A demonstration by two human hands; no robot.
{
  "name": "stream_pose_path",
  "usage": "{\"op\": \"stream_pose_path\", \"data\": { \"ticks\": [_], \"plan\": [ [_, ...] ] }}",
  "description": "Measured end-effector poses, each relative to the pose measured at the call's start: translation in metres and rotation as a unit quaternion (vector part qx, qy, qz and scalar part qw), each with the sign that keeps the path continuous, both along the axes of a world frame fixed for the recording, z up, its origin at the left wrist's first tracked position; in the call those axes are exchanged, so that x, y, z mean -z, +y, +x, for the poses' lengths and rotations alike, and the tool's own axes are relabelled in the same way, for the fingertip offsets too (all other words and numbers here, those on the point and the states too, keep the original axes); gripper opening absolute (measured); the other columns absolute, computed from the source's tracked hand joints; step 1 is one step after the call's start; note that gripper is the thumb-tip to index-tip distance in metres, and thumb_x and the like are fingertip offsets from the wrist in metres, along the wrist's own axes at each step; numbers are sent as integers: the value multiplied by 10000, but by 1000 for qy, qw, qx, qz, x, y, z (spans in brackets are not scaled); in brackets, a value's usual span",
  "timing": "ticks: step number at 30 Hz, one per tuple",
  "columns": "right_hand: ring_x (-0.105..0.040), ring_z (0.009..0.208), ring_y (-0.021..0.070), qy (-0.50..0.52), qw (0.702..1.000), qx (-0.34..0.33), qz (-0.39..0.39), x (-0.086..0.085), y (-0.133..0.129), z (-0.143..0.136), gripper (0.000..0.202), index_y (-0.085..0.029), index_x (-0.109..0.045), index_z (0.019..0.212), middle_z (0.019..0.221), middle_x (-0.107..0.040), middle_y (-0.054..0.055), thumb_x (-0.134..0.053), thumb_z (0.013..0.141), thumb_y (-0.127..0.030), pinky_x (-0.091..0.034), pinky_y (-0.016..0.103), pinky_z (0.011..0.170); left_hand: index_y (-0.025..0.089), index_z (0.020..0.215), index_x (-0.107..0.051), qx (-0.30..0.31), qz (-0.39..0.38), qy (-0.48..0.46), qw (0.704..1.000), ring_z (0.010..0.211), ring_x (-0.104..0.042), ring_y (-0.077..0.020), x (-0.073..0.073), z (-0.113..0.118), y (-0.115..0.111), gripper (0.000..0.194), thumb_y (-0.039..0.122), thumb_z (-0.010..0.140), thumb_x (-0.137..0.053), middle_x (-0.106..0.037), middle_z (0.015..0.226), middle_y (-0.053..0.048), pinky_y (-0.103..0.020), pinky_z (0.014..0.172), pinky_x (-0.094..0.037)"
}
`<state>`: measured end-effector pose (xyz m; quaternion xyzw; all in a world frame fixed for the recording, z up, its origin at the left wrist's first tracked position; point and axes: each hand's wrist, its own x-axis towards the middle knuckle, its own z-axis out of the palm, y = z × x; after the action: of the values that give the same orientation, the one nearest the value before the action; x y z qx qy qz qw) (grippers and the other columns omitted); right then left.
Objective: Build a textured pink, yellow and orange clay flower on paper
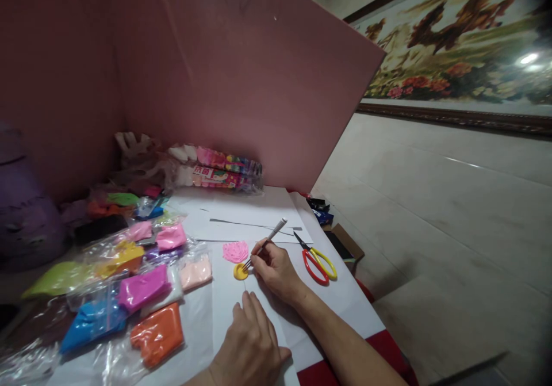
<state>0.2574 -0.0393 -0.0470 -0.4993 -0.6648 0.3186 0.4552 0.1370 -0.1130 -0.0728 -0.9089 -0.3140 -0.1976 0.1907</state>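
A small fork with a pale ridged handle is in my right hand, gripped between thumb and fingers. Its tines meet the edge of a round yellow clay piece on the white paper. Just behind the yellow piece lies a pink clay shape with a ridged surface. My left hand rests flat on the paper in front of the yellow piece, fingers stretched out and holding nothing. Scissors with red and yellow handles lie open to the right of my right hand.
Bagged coloured clay, including an orange pack and a magenta pack, crowds the left side. A clear bag of colourful packs lies at the back against a pink panel. Dark strips lie on the rear paper. A tiled wall stands right.
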Motion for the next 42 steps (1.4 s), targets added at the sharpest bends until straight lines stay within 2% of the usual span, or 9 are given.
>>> {"op": "stream_pose_path", "data": {
  "ticks": [4, 9, 12, 18, 29, 42],
  "plan": [
    [-458, 524, 98, -4, 1000, -10, -2, 3, 0, 3, 20, -187, -529, 824, 604, -484, -51, -519, 826, -170, -389, 217, 526, -68, 925, -707, -4, 4, -16, 1000, 903, -657, -448, 5, 2, 2, 593, 495, 747, -657, -643, 979, -368, -519, 680, -552],
    [-457, 562, 103, -31, 999, -31, -1, 0, 1, 4, 57, -187, -539, 826, 635, -499, -41, -501, 818, -145, -394, 218, 556, -83, 942, -697, 9, -4, -7, 1000, 923, -648, -455, -1, 0, 0, 588, 478, 775, -640, -632, 989, -379, -507, 687, -555],
    [-470, 593, 111, -40, 998, -44, -7, -5, 5, 5, 65, -183, -536, 819, 655, -511, -34, -498, 798, -135, -400, 221, 569, -72, 954, -699, -4, -16, 4, 1000, 951, -639, -454, -5, -1, -1, 583, 481, 783, -633, -628, 1010, -375, -505, 714, -551],
    [-450, 488, 97, -25, 995, -69, -63, -6, 15, 10, 62, -188, -499, 794, 553, -482, -63, -499, 776, -129, -377, 210, 494, -69, 919, -710, 4, -7, 4, 1000, 912, -651, -458, -7, 0, -1, 590, 496, 762, -646, -632, 981, -384, -496, 667, -561],
    [-413, 283, 72, 18, 990, -38, -132, -3, 22, 13, 82, -200, -458, 808, 447, -463, -106, -478, 776, -128, -309, 157, 279, -56, 929, -711, 1, 4, 29, 1000, 907, -658, -444, -12, -1, -2, 553, 472, 800, -610, -643, 979, -372, -491, 655, -558],
    [-414, 231, 72, 32, 987, 22, -154, -7, 25, 8, 90, -199, -444, 810, 429, -443, -121, -455, 766, -122, -291, 140, 215, -61, 934, -707, -2, -4, 29, 1000, 912, -658, -438, -10, 0, -2, 552, 465, 801, -610, -642, 985, -373, -492, 661, -551]
  ]
}}
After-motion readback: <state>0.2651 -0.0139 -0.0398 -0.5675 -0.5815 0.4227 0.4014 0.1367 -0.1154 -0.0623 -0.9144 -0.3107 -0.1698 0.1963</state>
